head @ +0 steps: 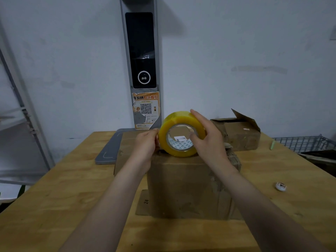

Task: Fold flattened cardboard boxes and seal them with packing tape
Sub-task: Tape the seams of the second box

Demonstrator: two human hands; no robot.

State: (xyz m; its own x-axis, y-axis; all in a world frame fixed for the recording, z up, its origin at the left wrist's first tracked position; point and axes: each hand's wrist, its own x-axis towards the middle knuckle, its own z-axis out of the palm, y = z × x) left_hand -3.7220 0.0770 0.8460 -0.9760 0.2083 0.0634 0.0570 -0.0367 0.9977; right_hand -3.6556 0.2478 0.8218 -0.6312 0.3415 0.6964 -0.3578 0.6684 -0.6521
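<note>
Over the cardboard box (181, 188), flap (143, 206) marked "24", right hand (209, 142) grasping tape roll (174, 120), left hand (146, 143) pinching its edge, QR poster (146, 110) behind.

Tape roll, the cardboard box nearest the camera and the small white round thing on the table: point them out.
tape roll (179, 118): head view, yellow outer band near its top.
cardboard box (181, 188): head view, near side face.
small white round object (281, 186): head view, its centre.

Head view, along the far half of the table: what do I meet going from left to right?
grey base plate → left hand → tape roll → right hand → open cardboard box → slim green stick → wire basket
</note>
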